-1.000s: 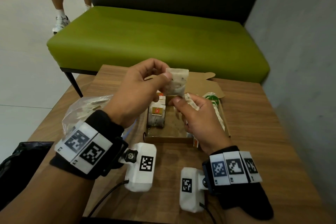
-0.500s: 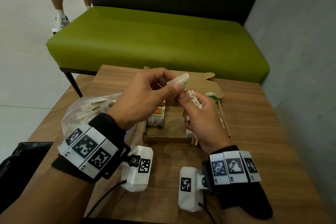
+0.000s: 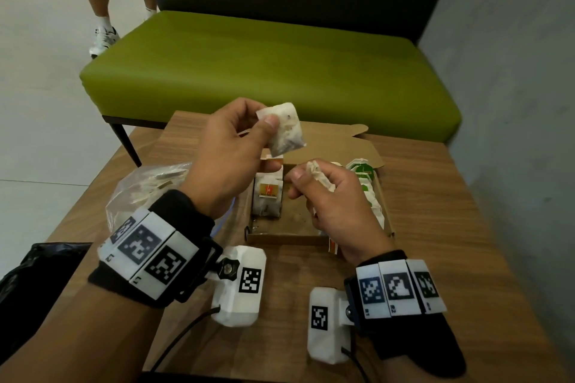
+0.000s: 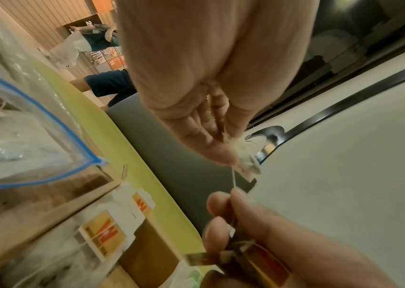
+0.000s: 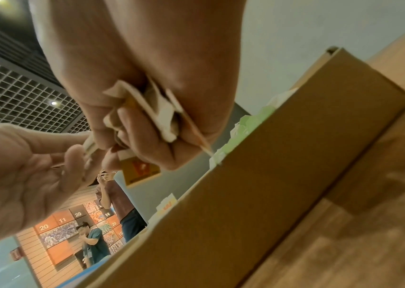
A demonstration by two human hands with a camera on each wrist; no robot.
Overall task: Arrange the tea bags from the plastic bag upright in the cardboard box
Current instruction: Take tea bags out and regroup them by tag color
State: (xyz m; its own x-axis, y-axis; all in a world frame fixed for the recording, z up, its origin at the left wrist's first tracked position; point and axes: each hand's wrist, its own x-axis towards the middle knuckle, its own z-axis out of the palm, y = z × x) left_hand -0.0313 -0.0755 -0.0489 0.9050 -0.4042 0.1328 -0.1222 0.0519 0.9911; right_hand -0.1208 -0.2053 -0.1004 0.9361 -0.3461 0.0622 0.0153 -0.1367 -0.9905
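Observation:
My left hand [image 3: 264, 121] pinches a white tea bag [image 3: 286, 129] by its top corner, lifted above the open cardboard box [image 3: 280, 238]. A thin string [image 4: 233, 181] runs from that bag down to my right hand [image 3: 306, 179]. The right hand hovers over the box's middle and grips a crumpled bundle of tea bags [image 5: 162, 117] with an orange tag [image 5: 140, 169]. Orange-tagged bags [image 3: 269, 196] stand at the box's left end and green-tagged ones [image 3: 364, 177] along its right side. The clear plastic bag [image 3: 146, 190] with a blue zip [image 4: 36, 126] lies left of the box.
The box sits on a small wooden table [image 3: 435, 227] with its lid flap [image 3: 351, 146] open at the back. A green bench [image 3: 264, 71] stands beyond the table, a grey wall to the right. A person's legs [image 3: 99, 9] are at far left. A black bag [image 3: 31, 274] lies at my left.
The left hand has lifted the tea bag up and away from the right hand. The bag turned from edge-on to flat-facing. The right hand stayed over the box.

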